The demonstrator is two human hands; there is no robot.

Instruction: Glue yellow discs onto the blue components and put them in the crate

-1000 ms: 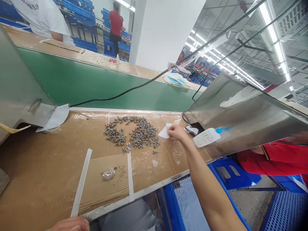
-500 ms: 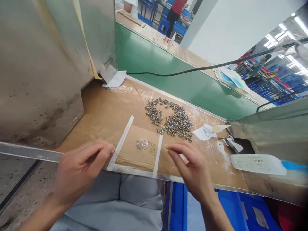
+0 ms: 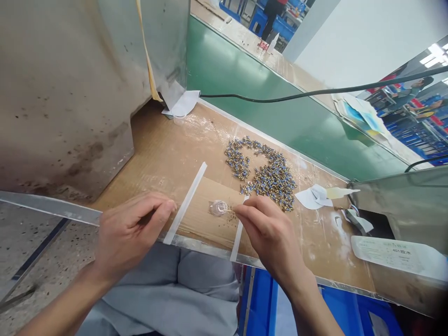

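My right hand (image 3: 271, 228) pinches a thin pale stick (image 3: 230, 210), whose tip reaches to the edge of a small clear dish (image 3: 219, 208). The dish sits on a cardboard mat (image 3: 199, 224) between two white tape strips. To the left of the mat, my left hand (image 3: 135, 228) is closed with thumb and forefinger pressed together; whatever it holds is too small to make out. A heap of small brass-coloured pieces with blue parts (image 3: 275, 175) lies just beyond the right hand. Tiny dark specks (image 3: 231, 219) are scattered beside the dish.
A white bottle labelled 401 (image 3: 395, 254) lies at the right, near white paper scraps (image 3: 313, 196) and a pale pointed nozzle (image 3: 343, 192). A metal housing (image 3: 63, 102) stands on the left. A black cable (image 3: 280, 100) crosses the green partition (image 3: 241, 74). Blue bins are below the table edge.
My right hand has moved in over the mat's right tape strip, bringing the stick to the dish. My left hand stays pinched. The whole view has shifted slightly.
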